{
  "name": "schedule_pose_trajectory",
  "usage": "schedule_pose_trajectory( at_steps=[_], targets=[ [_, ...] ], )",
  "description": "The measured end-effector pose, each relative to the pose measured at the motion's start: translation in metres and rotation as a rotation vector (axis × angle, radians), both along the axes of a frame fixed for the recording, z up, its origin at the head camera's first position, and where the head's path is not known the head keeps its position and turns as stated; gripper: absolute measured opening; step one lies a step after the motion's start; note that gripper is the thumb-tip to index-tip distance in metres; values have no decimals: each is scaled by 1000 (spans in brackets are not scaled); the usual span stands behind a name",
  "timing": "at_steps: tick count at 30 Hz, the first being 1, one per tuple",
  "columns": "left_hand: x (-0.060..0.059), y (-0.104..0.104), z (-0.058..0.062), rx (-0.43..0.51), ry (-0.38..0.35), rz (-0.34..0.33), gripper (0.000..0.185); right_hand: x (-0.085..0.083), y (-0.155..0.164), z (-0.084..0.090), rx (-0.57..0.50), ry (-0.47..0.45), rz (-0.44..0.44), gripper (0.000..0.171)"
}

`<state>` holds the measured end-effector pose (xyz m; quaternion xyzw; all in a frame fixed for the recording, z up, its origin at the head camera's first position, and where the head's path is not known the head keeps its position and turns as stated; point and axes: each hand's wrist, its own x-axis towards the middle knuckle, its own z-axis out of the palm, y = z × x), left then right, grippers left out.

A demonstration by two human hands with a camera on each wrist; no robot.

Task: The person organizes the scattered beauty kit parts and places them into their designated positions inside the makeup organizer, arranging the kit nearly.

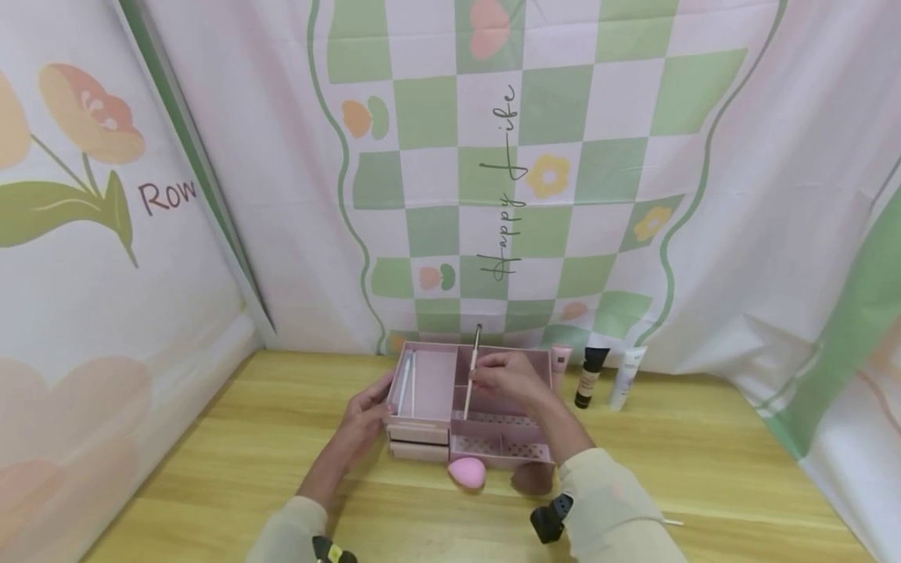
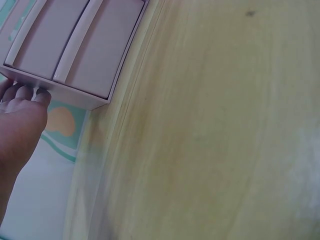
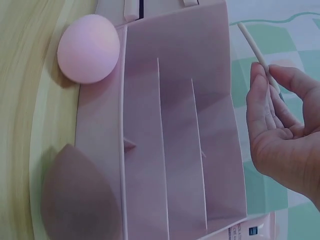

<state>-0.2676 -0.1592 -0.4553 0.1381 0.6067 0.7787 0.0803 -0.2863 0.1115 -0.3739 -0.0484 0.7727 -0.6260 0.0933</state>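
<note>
1. We see a light wooden counter (image 1: 704, 461) with a yellowish grain, set into a corner of patterned cloth.
2. A pink organiser box (image 1: 464, 395) stands on it near the back edge, its drawers facing us.
3. Just in front of the box lie a pink egg-shaped sponge (image 1: 467, 471) and a brown teardrop sponge (image 1: 531, 478).
4. To the right of the box stand three tubes: a pink tube (image 1: 561, 363), a beige tube with a black cap (image 1: 590, 377) and a white tube (image 1: 627, 378).
5. A thin white stick (image 1: 672, 521) lies near the front right.
</note>
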Motion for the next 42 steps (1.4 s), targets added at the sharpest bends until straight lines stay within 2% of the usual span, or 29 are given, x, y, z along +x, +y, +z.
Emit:
schedule_pose_trajectory(
  at_steps=[14,26,35,42],
  targets=[
    [-1,0,1,-9,-11,-4,72,-8,-21,-1,-60,20,-22,33],
    [-3,-2,-1,-28,31,-49,73,-10,-40,8,-89,-30,-11,31],
    [-2,-1,-1,-21,11,-17,72,-12,-52,6,-34,-45,22,24],
    [-1,0,0,-8,-1,-16,71,-13,-58,9,24,-91,-8,19]
  ],
)
